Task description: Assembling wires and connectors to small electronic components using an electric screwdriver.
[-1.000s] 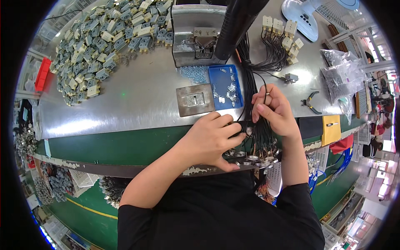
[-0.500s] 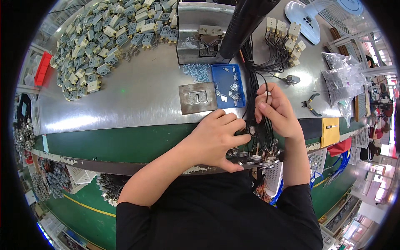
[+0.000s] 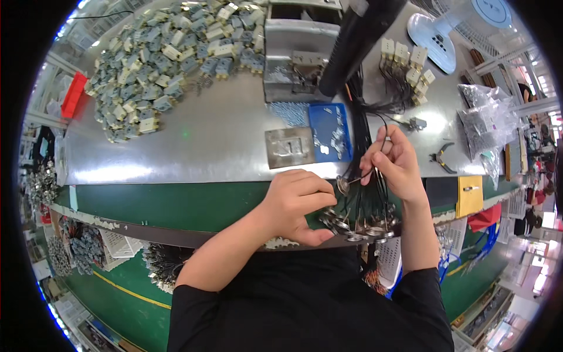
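My right hand [image 3: 394, 167] pinches a thin black cable [image 3: 384, 130] between thumb and fingers, above the table's front edge. From it the cable runs down left to a round metal end piece [image 3: 343, 186], which hangs beside the fingertips of my left hand [image 3: 298, 202]. The left thumb and fingers are spread apart with nothing gripped; whether a fingertip touches the round piece I cannot tell. Below, a cluster of round metal ends [image 3: 358, 227] on black cables dangles at the edge. The thick black cable bundle [image 3: 359, 129] stretches away across the table.
A blue tray [image 3: 321, 156] of small metal parts adjoins a metal fixture plate [image 3: 275, 146] and blue screws [image 3: 290, 111]. Behind stand a machine [image 3: 281, 41] and a black tube [image 3: 363, 44]. Grey-and-cream connectors [image 3: 141, 94] heap left; pliers [image 3: 444, 158] and a plastic bag [image 3: 487, 123] lie right.
The whole view has shifted a little. My left hand has drawn away from the cluster, and one round metal end now stands out beside its fingers. My right hand still pinches cable.
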The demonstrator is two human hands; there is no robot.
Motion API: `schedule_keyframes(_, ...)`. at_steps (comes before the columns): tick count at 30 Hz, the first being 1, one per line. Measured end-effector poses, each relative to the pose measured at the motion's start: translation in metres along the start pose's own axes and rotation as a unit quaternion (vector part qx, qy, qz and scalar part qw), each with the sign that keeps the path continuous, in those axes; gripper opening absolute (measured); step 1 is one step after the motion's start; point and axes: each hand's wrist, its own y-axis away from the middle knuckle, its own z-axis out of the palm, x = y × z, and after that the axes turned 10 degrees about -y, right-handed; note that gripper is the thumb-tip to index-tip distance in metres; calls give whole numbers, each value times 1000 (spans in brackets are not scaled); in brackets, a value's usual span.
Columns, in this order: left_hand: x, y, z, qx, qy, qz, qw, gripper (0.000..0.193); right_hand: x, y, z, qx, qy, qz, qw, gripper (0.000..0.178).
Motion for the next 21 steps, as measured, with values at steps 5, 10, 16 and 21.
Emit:
schedule_keyframes(5, 25, -21, -23, 187, 73, -146, 969, 66, -1, -6, 25, 53, -96, 1, 994, 57)
schedule_keyframes(10, 38, -34, -34, 110, 278, -294, 908, 42, -26, -7, 15, 23, -2, 62, 998, 20)
schedule_keyframes(16, 30, -33, -92, 156, 78, -160, 972, 29, -51, -51, 103, 4, 531, -401, 746, 4)
schedule_keyframes(21, -7, -30, -112, 94, 146, -124, 977, 17, -44, -65, 87, -181, 467, -227, 835, 12)
